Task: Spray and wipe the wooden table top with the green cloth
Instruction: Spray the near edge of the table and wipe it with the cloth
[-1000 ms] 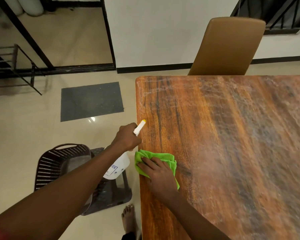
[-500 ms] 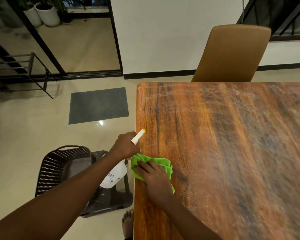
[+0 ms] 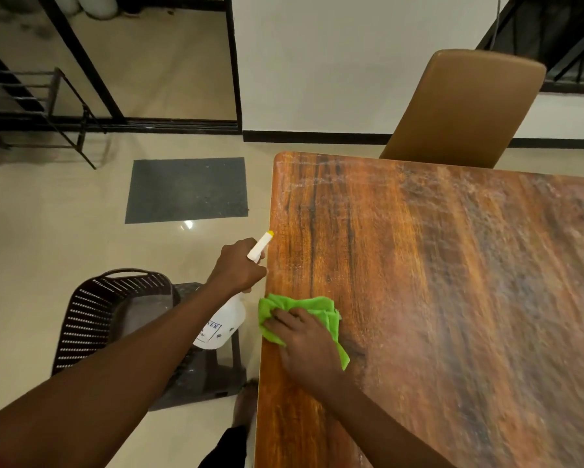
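Where the floor runs off the table's left edge, a black metal rack is seen far back, w/ a dark perforated basket nearer and a grey mat further right. Just beside that left edge, a white spray bottle is gripped by the left hand, fingers curled round its neck, nozzle yellow-tipped and aimed at the table. On the wooden table top, at the left edge, the green cloth is pressed flat under the right hand, fingers straight, nothing pinched. A tan chair is set at the far edge.
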Available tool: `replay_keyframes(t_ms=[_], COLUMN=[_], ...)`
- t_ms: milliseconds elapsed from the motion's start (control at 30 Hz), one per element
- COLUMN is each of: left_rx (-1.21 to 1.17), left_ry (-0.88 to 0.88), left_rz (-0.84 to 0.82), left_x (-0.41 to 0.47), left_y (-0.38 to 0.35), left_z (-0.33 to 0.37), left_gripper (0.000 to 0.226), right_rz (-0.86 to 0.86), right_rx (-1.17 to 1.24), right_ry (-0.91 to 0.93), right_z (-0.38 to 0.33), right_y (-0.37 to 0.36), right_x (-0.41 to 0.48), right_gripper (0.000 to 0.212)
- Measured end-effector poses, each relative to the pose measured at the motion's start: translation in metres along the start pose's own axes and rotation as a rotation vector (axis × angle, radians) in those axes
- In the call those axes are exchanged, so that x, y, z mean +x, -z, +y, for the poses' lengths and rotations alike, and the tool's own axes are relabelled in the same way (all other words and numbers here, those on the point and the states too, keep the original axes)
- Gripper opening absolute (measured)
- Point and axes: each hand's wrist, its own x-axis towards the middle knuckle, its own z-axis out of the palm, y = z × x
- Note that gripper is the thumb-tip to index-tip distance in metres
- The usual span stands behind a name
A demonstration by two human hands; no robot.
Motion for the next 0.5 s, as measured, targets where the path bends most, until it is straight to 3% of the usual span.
replay_keyframes(t_ms=[367,500], left_rx=[0.004,-0.023], left_ry=[0.012,0.039], left_rz=[-0.005,-0.015], left_x=[0.018,0.021], left_y=[0.007,0.006], left_z=[-0.016,-0.023], left_gripper=[0.021,0.019], right_rz=[0.003,-0.041], right_rx=[-0.034,-0.011], right_ry=[-0.100,-0.028], right_z=[0.014,0.006], right_y=[0.000,-0.005], right_x=[0.053,0.024], right_gripper=[0.039,0.040])
